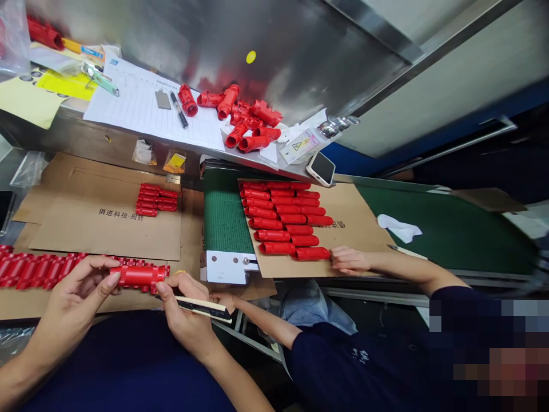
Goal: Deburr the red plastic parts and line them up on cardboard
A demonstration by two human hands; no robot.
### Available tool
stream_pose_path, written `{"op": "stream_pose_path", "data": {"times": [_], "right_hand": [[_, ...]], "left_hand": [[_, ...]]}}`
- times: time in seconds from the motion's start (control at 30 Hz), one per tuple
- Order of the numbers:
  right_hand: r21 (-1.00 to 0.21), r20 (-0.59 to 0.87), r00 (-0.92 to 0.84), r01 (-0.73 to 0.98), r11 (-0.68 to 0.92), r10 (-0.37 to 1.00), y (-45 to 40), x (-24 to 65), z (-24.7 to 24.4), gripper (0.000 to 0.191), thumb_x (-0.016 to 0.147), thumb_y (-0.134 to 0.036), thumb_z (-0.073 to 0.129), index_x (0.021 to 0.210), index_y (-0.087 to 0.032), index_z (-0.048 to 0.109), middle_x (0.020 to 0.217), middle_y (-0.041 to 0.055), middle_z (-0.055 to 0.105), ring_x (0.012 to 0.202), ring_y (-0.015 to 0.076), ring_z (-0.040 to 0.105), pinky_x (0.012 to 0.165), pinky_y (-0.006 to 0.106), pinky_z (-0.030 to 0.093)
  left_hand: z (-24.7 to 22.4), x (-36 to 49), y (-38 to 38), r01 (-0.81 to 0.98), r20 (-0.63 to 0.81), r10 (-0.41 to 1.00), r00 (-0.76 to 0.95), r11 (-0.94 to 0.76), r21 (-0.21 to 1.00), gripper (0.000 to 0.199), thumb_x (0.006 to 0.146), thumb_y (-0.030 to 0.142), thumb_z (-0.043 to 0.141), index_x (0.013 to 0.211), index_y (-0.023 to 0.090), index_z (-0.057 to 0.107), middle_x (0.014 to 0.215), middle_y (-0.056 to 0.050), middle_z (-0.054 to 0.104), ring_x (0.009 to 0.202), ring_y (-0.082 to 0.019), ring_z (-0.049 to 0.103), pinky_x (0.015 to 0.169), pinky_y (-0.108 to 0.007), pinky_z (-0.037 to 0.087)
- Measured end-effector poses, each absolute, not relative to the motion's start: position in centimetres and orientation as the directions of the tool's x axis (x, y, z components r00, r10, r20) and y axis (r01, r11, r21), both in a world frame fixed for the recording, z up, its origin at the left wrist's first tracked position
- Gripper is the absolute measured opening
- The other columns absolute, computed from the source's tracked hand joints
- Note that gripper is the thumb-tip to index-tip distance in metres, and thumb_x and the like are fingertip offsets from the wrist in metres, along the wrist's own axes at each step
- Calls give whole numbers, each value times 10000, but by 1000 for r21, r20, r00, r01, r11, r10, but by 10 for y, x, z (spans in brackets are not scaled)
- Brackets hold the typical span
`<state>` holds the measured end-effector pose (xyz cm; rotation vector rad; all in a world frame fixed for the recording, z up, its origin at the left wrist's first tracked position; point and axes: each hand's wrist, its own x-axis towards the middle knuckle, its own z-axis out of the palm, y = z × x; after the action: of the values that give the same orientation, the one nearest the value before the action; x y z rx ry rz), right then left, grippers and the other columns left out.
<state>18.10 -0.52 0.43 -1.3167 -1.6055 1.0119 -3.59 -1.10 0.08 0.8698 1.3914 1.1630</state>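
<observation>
Red tube (139, 276) in left hand (72, 312); flat tool (203, 309) in right hand (189, 312).
Tube's long axis lay left to right, across the person's front. Left hand's fingers and thumb closed around its left end. Right hand's fingers pinched narrow on the tool, and that hand was nearer the tube's right end, just below it. Behind the tube lay a band of red parts (38, 269) on cardboard (26, 303). Far right, a co-worker's hand (349, 260), fingers loosely curled, sat at the edge of a cardboard sheet (355, 229) bearing rows of red tubes (285, 220).
</observation>
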Motion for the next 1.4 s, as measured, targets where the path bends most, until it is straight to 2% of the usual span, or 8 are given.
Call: {"op": "stream_pose_path", "data": {"times": [0.17, 0.33, 0.47, 0.7, 0.83, 0.97, 1.23, 1.4], "right_hand": [[-962, -28, -130, 273, 8, 991, -10, 178, -3, 254, 1020, -449, 697, 891, -234, 655, 642, -33, 626, 554, 142, 578, 569, 271, 460], [-778, 354, -285, 439, 450, 891, -12, 176, -8, 228, 1057, -344, 635, 926, -222, 776, 726, 59, 711, 608, 178, 614, 595, 305, 520], [-645, 458, -348, 504, 575, 818, -11, 174, -11, 282, 1070, -309, 579, 1004, -221, 839, 699, 74, 694, 544, 173, 589, 520, 299, 490], [-937, 187, -156, 268, 224, 970, -7, 185, 4, 279, 1071, -381, 665, 858, -229, 761, 722, 23, 752, 682, 179, 712, 674, 307, 584], [-857, 357, -164, 333, 393, 919, -7, 198, 19, 125, 1028, -306, 749, 1101, -226, 811, 1025, 102, 850, 973, 242, 794, 845, 363, 659], [-817, 456, -306, 228, 529, 836, -8, 198, 23, 298, 1037, -198, 718, 1328, -258, 747, 1212, 94, 842, 1052, 214, 819, 894, 327, 691], [-714, 630, -338, 101, 693, 699, 2, 185, 12, 223, 1043, -176, 712, 1261, -156, 758, 1175, 136, 827, 1076, 188, 809, 965, 275, 682], [-728, 611, -353, 99, 678, 708, 4, 184, 14, 218, 1037, -168, 717, 1249, -171, 765, 1177, 125, 833, 1055, 182, 819, 959, 277, 688]], "left_hand": [[4, -30, -8, -247, -307, 942, -138, 267, 931, 424, 736, 417, 993, 1078, 268, 791, 1061, -28, 794, 969, -188, 762, 856, -216, 636], [9, -14, 0, -334, -388, 897, -212, 306, 891, 443, 654, 467, 1036, 923, 241, 766, 835, 39, 712, 704, -94, 634, 656, -129, 568], [16, -3, 1, -411, -461, 869, -178, 360, 838, 479, 641, 519, 1033, 944, 238, 792, 822, 33, 730, 698, -95, 631, 653, -138, 575], [9, -16, 5, -512, -455, 867, -202, 302, 804, 605, 637, 427, 1058, 1163, 252, 816, 902, -7, 803, 828, -120, 744, 816, -155, 619], [6, -28, 9, -558, -466, 873, -144, 317, 767, 691, 526, 293, 1104, 1142, 254, 792, 933, -30, 836, 835, -159, 778, 808, -195, 643], [9, -31, 10, -565, -506, 862, -25, 405, 719, 450, 709, 414, 1013, 1057, 229, 795, 974, -78, 845, 808, -209, 787, 717, -253, 663], [12, -23, 11, -549, -469, 882, -48, 369, 750, 444, 710, 391, 1016, 1060, 230, 795, 836, -26, 784, 573, -143, 673, 537, -237, 604], [10, -22, 13, -551, -440, 891, -110, 314, 774, 434, 704, 390, 1023, 1029, 229, 786, 812, -8, 778, 586, -128, 696, 586, -212, 622]]}}
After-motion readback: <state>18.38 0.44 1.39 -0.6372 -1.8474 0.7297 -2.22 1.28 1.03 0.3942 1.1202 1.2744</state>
